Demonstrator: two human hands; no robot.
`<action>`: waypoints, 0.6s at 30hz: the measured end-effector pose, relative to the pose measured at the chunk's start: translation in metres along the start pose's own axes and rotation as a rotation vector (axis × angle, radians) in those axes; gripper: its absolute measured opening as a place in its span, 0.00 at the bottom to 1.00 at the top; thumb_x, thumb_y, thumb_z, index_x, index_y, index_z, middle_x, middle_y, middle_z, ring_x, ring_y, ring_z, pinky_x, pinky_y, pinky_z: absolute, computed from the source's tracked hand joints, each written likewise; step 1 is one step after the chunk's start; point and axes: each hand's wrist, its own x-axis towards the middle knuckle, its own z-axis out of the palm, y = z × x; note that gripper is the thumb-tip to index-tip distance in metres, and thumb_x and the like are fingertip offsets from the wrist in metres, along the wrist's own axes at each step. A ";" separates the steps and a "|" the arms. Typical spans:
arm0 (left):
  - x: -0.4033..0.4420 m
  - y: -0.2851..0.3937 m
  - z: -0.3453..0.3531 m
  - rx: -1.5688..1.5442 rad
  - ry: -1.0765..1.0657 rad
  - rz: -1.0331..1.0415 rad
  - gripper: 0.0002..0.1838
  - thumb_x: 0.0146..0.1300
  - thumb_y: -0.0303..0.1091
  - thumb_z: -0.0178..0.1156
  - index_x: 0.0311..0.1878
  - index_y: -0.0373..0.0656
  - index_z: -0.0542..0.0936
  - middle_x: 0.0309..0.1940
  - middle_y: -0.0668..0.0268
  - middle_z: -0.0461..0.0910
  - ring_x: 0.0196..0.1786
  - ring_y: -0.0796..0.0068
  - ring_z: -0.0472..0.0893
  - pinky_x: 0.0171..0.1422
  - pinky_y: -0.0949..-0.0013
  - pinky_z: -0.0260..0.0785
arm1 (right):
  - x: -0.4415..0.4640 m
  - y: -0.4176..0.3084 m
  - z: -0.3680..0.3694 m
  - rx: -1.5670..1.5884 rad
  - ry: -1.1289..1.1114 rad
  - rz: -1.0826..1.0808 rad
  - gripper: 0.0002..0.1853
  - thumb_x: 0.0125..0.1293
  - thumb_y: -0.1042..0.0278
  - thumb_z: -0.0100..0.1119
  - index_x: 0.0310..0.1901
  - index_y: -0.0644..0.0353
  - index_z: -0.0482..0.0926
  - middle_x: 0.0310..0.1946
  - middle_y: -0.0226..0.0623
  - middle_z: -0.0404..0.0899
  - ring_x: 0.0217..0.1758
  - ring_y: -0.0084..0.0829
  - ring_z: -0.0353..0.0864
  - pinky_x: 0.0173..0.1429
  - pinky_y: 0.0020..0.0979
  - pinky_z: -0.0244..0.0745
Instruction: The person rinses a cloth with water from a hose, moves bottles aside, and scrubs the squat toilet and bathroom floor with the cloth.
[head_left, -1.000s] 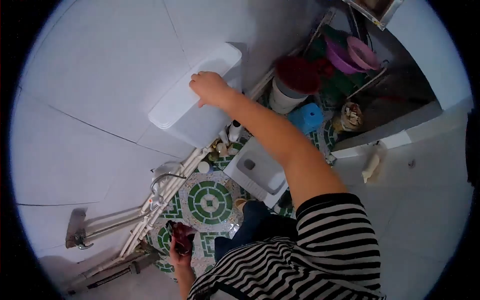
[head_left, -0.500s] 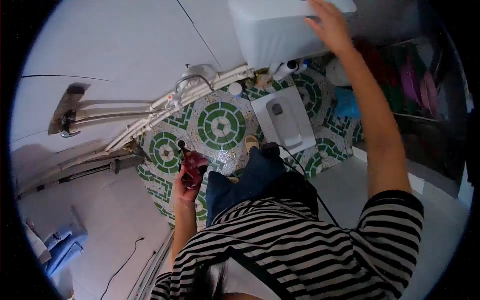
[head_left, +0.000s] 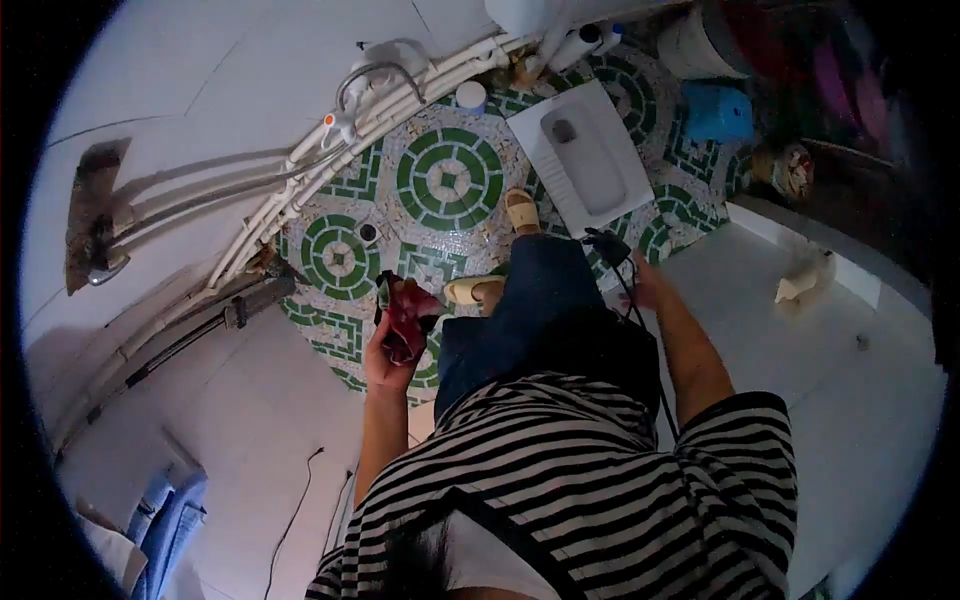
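My left hand (head_left: pixel 388 362) is wrapped round a crumpled dark red cloth (head_left: pixel 406 318), held above the green and white tiled floor. On the other side of my body, my right hand (head_left: pixel 648 288) hangs low beside my hip, next to a black cable and a small black device (head_left: pixel 607 246). Its fingers are partly hidden, and whether they hold anything is unclear. A white squat toilet (head_left: pixel 585 158) lies in the floor in front of my feet.
White pipes (head_left: pixel 300 181) and a tap (head_left: pixel 340 124) run along the left wall. A blue stool (head_left: pixel 718 113), a white bucket (head_left: pixel 697 45) and bottles (head_left: pixel 577 46) stand at the upper right. Jeans (head_left: pixel 168 520) hang at the lower left.
My right hand has left the lid of the white cistern and come down to my side. My left hand still holds the red cloth. The view has tilted down towards my feet.
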 end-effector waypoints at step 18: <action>-0.128 0.049 -0.196 -0.144 0.039 0.178 0.19 0.58 0.34 0.55 0.53 0.37 0.73 0.45 0.59 0.79 0.46 0.63 0.78 0.53 0.63 0.71 | -0.029 0.057 0.226 -0.243 -0.458 -0.034 0.19 0.65 0.55 0.53 0.51 0.59 0.70 0.42 0.39 0.78 0.41 0.40 0.81 0.39 0.33 0.81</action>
